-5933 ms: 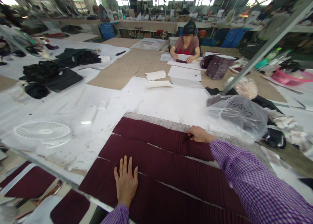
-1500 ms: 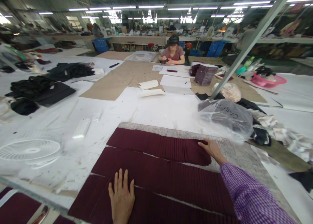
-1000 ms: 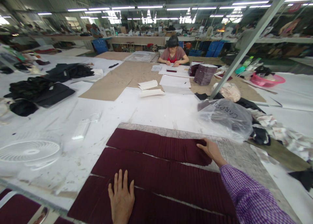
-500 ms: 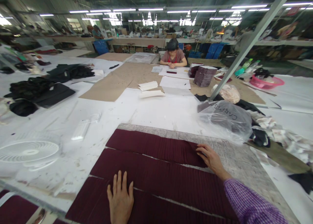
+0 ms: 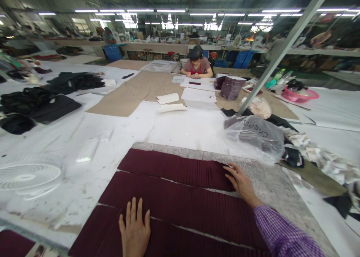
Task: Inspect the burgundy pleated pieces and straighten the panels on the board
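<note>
Several dark maroon fabric pieces lie overlapped in long rows, their edges making close parallel lines toward the right. My left hand rests flat on the nearer rows, fingers spread. At the right end of the farthest row, the fingertips of my right hand touch the cloth edge; those fingers are stretched out and apart. Under the cloth is a grey, scuffed board, showing beyond the rows and along their right side.
A white fan stands at the left. To the right are a clear plastic bag, a slanted metal post and a pink basket. Across the table sits a person near stacked maroon pieces. Dark garments lie far left.
The far row's right corner, raised at my right fingertips before, now lies flatter. Both hands stay at nearly the same spots on the cloth. The whole view has shifted slightly.
</note>
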Available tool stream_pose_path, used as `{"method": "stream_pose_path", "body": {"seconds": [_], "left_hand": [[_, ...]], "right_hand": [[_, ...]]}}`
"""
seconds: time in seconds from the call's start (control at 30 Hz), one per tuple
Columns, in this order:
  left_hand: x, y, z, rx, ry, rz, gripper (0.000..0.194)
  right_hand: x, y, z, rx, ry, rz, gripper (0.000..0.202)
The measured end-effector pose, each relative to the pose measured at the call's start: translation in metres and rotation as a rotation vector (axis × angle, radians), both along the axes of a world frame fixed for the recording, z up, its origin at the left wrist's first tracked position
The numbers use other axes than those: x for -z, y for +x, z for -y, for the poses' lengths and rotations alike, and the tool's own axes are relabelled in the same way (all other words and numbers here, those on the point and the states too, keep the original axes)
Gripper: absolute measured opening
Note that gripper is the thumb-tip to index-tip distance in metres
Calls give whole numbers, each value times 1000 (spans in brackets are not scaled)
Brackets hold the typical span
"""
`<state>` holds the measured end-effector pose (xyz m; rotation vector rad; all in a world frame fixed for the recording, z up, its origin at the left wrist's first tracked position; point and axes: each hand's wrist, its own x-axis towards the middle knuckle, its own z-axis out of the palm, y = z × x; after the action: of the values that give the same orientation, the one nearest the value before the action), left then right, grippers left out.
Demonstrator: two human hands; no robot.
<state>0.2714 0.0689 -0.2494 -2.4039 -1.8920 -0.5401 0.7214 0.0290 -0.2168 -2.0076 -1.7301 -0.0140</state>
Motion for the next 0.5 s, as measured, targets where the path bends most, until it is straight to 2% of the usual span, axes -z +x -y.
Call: {"method": "stream_pose_path", "body": {"seconds": [0.17, 0.3, 0.37, 0.5], "left_hand": [[-3, 0, 0, -6, -3, 27, 52], [-2, 0, 0, -5, -7, 27, 51], [-2, 0, 1, -3, -7, 23, 52], [-1, 0, 1, -1, -5, 13, 52]], "right_hand": [[3, 6, -4, 30, -15, -2, 28], [8, 9, -9, 76, -98, -62, 26], [12, 11, -13, 152, -158, -97, 32], [14, 18, -20, 341, -294, -136, 57]]}}
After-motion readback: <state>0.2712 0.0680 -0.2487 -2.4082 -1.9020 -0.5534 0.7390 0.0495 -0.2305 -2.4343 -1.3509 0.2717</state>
